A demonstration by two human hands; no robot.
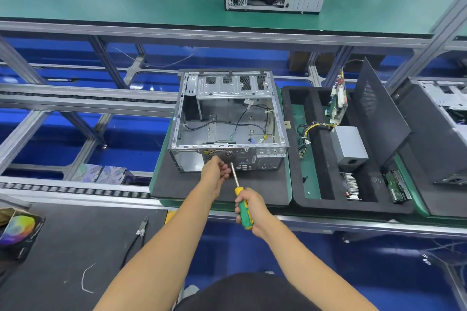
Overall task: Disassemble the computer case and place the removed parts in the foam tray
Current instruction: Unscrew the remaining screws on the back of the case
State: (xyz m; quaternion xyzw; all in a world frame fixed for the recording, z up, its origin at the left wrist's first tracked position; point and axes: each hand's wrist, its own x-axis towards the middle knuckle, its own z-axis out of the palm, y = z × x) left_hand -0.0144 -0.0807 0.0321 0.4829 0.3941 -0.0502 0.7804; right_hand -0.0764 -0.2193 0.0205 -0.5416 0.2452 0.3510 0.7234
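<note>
Right hand [250,207] has its fingers wrapped round the screwdriver [240,199], tip at the computer case [227,121] rear; left hand [214,171], fingers loosely curled, probably catching the screw.

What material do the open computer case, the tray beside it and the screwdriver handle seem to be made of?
Computer case: likely bare sheet metal; grey, dull sheen, punched slots and folded edges.
Tray: apparently black foam; matte, thick rounded walls with cut-out pockets.
Screwdriver handle, gripped by the right hand: probably plastic or rubber; smooth green and yellow. Its shaft looks like polished metal.
</note>
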